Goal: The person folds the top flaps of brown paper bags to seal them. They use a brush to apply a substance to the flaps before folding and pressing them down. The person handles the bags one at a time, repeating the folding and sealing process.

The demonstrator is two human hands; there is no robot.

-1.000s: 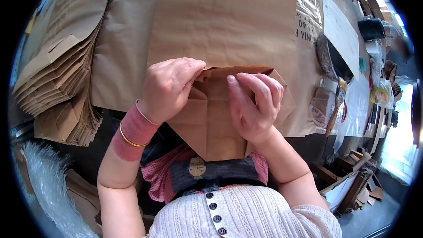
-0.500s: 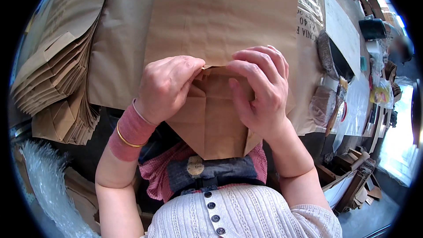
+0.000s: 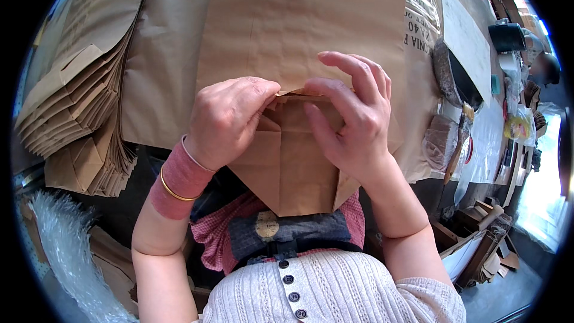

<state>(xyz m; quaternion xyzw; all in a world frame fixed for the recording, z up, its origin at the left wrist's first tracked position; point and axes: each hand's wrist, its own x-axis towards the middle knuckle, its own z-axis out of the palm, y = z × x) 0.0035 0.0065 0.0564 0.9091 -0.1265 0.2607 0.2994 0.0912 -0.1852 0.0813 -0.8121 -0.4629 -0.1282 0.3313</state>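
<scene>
A large brown paper bag lies flat on the table before me, its folded bottom end opened out over the near edge toward my waist. My left hand pinches the paper at the left end of a narrow fold, thumb and fingers pressed together. At the fold's right end my right hand has its fingers spread, the index finger touching the paper edge and the thumb apart from it over the bag's panel. Whether the right fingertips grip any paper is not visible; the hand looks open.
On the left, a fanned stack of folded paper bags overhangs the table edge, above a bundle of clear plastic strips. To the right are a dark trough, a brush, a wrapped block and a pale board.
My right hand's fingers have spread and lifted, and its thumb has shifted left. The left hand keeps its pinch in nearly the same place.
</scene>
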